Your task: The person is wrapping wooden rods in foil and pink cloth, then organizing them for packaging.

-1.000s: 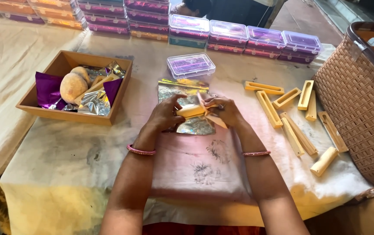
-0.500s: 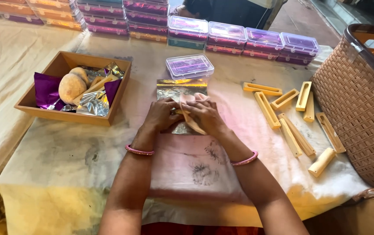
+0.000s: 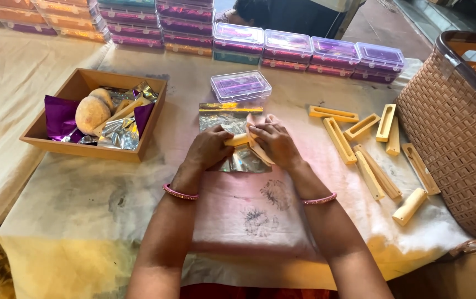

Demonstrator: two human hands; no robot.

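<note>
Hidden: both palms face down, so the contact under the fingers is hard to read. The person at 12 o'clock is cut off by the frame top; the woven basket [image 3: 459, 133] is cut off at 3 o'clock.

Change vs half a second ago: hands sit in nearly the same spot over the foil; the yellow mould piece now shows more clearly between them, right hand shifted slightly toward 3 o'clock.

Grip: left hand [image 3: 209, 148] is curled narrow, fingertips pinching the left end of the yellow mould piece [image 3: 237, 139]. Right hand [image 3: 275, 143] is cupped over the other end, fingers closed around it. Can't tell what is inside the piece.

Location: mould piece is held just above the silver foil sheet [image 3: 232, 123], centre of the worktop [image 3: 83, 210], just at 6 o'clock of the clear plastic box [image 3: 240, 86].

Around: wooden tray [image 3: 91, 149] at 9 o'clock with purple and silver foil and a round dough lump [image 3: 91, 113]. Loose yellow mould halves [image 3: 359, 141] at 3 o'clock. Row of filled boxes [image 3: 304, 52] at 12 o'clock.
</note>
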